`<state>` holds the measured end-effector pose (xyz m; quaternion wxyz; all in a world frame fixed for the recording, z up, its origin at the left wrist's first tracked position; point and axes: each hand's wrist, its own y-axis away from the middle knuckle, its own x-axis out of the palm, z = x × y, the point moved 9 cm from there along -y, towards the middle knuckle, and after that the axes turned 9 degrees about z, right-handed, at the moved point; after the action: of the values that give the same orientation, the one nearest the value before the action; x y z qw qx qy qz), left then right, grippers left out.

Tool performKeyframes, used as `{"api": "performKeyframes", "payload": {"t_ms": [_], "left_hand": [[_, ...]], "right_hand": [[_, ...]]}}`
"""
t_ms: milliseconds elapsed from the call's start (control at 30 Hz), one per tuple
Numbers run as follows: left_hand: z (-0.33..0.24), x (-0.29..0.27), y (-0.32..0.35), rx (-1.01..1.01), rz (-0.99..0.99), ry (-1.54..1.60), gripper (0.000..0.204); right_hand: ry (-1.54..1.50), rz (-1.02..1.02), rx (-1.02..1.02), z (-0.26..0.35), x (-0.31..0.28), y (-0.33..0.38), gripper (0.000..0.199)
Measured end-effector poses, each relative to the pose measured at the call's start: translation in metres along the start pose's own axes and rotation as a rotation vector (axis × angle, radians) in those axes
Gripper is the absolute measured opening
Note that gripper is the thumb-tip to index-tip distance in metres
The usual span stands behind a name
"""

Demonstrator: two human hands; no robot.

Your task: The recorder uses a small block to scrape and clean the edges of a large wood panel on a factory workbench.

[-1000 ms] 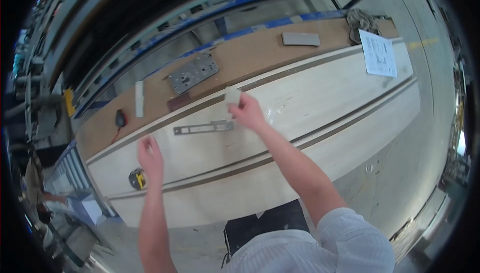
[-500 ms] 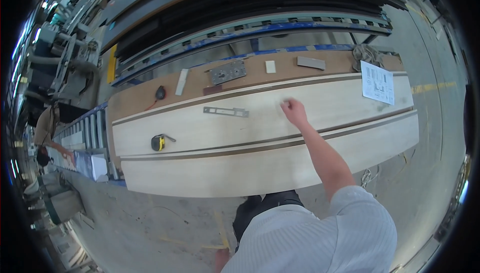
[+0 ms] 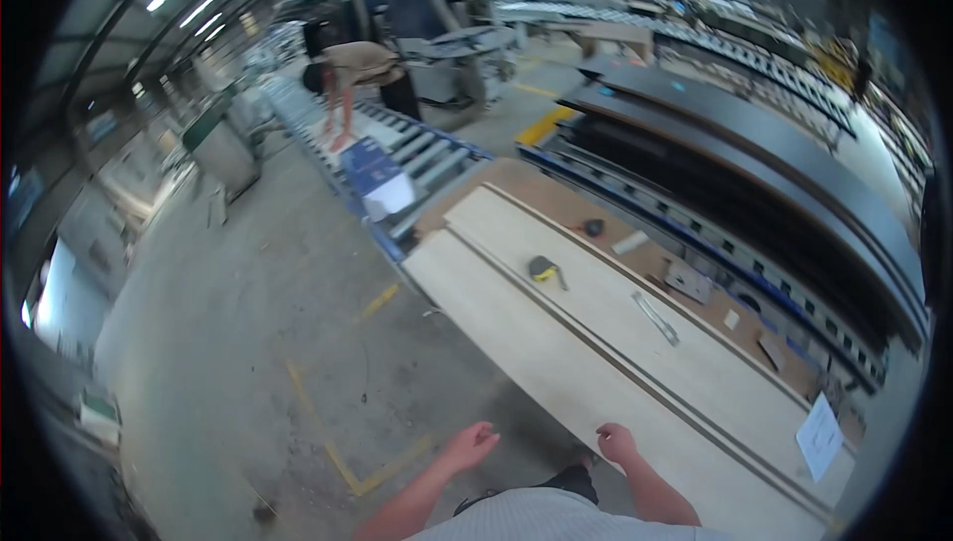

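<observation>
"Panel and hands?"

"Near pale panel (image 3: 556, 362): on the tabletop (image 3: 516, 179), near side. Left hand (image 3: 472, 444): above the floor (image 3: 248, 342), seemingly empty. Right hand (image 3: 619, 442): at the panel's near edge. Fingers curled; whether closed, cannot tell."

"Handling, obstructions?"

"Presumably stiff, weighty; hold by the long edges. Tape measure (image 3: 543, 269), slotted metal strip (image 3: 655, 319) and paper sheet (image 3: 820, 438) occupy the far panel (image 3: 601, 298)."

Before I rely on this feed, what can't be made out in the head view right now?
All in the head view:
Left hand and right hand: palms hidden by the hands themselves, so whether either holds something small is unclear.
Metal strip: fine detail blurred.
Sheet of paper: print blurred, too small.
Tape measure: markings too small.
Legs: mostly hidden by the shirt.
</observation>
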<state>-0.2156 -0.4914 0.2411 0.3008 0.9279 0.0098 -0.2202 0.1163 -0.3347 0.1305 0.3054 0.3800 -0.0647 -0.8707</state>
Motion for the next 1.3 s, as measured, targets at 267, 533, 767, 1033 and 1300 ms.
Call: {"api": "performKeyframes", "payload": {"t_ms": [267,533,767,1033,1300], "left_hand": [[0.429,-0.082,0.227,-0.444,-0.313,-0.257,0.043],[0.428,-0.238,0.190,-0.234,-0.326,-0.379,0.041],[0.339,-0.345,0.090,0.007,-0.177,-0.568,0.039],[0.344,-0.438,0.016,0.089,-0.219,-0.577,0.037],[0.498,-0.373,0.150,-0.402,-0.435,0.266,0.035]], "right_hand": [[0.113,-0.027,-0.028,0.113,0.077,-0.033,0.025],[0.487,0.676,-0.160,0.150,0.270,-0.002,0.030],[0.581,0.706,-0.059,0.135,0.303,-0.092,0.029],[0.304,0.443,0.032,0.228,0.262,-0.172,0.027],[0.245,0.530,-0.071,0.326,0.280,-0.268,0.028]]}}
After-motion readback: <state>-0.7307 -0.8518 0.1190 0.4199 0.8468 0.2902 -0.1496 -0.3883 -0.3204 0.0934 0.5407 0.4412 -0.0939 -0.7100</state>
